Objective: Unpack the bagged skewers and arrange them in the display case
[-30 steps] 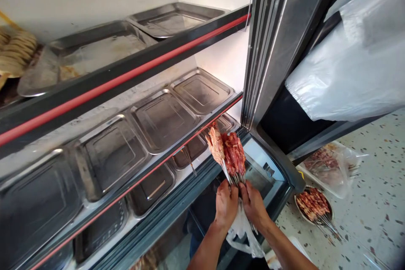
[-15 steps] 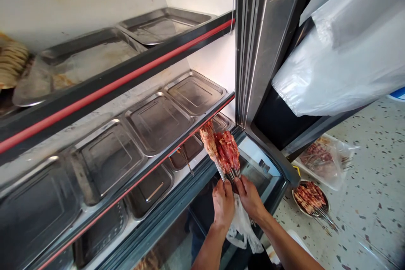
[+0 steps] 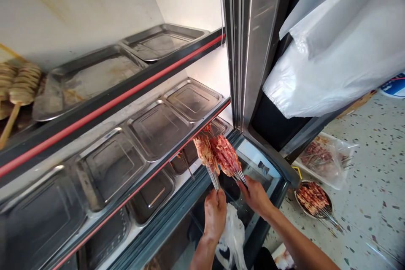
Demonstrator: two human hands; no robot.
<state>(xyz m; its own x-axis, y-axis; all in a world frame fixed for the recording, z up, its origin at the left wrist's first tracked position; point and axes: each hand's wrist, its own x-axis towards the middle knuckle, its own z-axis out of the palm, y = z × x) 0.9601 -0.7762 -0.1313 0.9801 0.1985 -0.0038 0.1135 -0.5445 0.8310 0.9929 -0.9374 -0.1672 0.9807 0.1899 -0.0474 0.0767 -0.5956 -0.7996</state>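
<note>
My left hand [image 3: 215,213] is closed round the thin metal sticks of a small bunch of raw meat skewers [image 3: 205,154]. Closed on a second bunch of raw meat skewers [image 3: 225,156], my right hand [image 3: 255,196] keeps it just to the right of the first. Both bunches point up toward the front edge of the middle shelf [image 3: 177,141] of an open display fridge. A white plastic bag [image 3: 233,236] hangs below my left hand.
Steel trays [image 3: 158,124] line the fridge shelves, and skewered flat rounds [image 3: 22,86] lie on the top left. The fridge door frame [image 3: 249,46] stands at the right with a plastic sheet [image 3: 335,63]. On the floor, a bowl of skewers [image 3: 311,198] and a bagged tray [image 3: 322,158].
The single bunch of skewers has been split in two, one part in each hand, and my hands have moved apart. The view has shifted slightly right.
</note>
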